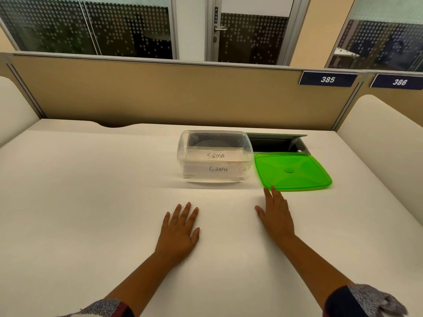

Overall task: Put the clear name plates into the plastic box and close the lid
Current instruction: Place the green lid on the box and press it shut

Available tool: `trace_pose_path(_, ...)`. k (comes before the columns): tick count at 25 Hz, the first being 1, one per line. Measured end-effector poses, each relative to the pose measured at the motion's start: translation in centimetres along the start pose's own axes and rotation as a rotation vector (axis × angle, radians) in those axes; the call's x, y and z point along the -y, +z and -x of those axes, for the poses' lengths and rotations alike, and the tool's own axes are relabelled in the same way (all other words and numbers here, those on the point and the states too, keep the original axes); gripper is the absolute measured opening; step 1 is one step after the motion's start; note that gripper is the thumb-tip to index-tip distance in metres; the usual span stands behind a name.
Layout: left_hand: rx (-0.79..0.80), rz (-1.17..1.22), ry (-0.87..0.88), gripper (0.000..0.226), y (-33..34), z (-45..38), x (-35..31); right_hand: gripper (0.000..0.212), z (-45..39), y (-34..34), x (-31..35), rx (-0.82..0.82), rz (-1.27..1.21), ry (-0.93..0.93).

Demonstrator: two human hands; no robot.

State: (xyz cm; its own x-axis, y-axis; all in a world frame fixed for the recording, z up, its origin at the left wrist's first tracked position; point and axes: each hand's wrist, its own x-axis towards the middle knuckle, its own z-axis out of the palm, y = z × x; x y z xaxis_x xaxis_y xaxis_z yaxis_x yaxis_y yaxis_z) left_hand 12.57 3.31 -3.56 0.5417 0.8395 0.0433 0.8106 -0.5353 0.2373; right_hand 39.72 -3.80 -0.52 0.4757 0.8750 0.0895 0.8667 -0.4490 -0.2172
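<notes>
Name plates (215,162) are sitting inside the plastic box (183,154), stacked, with handwritten labels "SIGMA" above and "GIRAFEE" below showing through the clear front wall. Loading looks finished; the lid step is in hand.

Left hand (179,227) is lying flat on the white desk (91,191), fingers straight and slightly spread, gripping nothing, well short of the box. Box is standing at desk centre, toward the back, open-topped, walls transparent, corners rounded.

Right hand (275,213) is stretching forward, fingers straight and together, holding nothing; fingertips are reaching the near edge of the green lid (293,171), contact or just short, cannot tell. Lid is lying flat just right of the box, translucent, partly overhanging the open cable tray (274,143) behind.

Next move, as judged: pinching the lid's near edge, lifting, carrying it left over the box, aligning corners, pressing down around the rim. Left hand steadying the box would help.
</notes>
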Motion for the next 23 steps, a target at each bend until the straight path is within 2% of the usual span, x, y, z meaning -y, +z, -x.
trace_pose_path(4, 0.018, -0.017, 0.031, 0.057, -0.1, -0.7, 0.6, 0.066, -1.5, 0.4, -0.5, 0.022, 0.080, 0.073)
trace_pose_path(6, 0.012, -0.013, 0.030, 0.057, 0.0, -0.6, 0.6, 0.063, -1.9, 0.6, -0.4, 0.049, 0.118, 0.133)
trace_pose_path(8, 0.007, -0.007, 0.030, 0.057, 0.0, -0.6, 0.6, 0.054, -1.9, 0.3, 0.0, 0.003, 0.146, 0.146)
trace_pose_path(11, 0.001, -0.006, 0.029, 0.057, 0.1, -0.7, 0.8, 0.025, -1.1, -0.8, 0.2, -0.164, 0.309, 0.067)
trace_pose_path(12, 0.004, -0.009, 0.031, 0.058, 0.2, -0.7, 0.8, 0.021, -0.7, -1.0, 0.2, -0.203, 0.338, 0.058)
trace_pose_path(17, -0.010, 0.001, 0.029, 0.057, 0.2, -0.7, 0.8, 0.020, 1.4, -1.0, 0.3, -0.236, 0.186, -0.028)
trace_pose_path(20, 0.019, -0.011, 0.025, 0.052, -0.2, -0.4, 0.6, 0.020, 2.8, -0.9, 0.5, -0.236, 0.196, -0.114)
trace_pose_path(23, -0.080, -0.060, 0.108, 0.045, -1.8, 0.4, -0.5, 0.022, 4.6, -0.3, 1.0, -0.211, 0.267, -0.204)
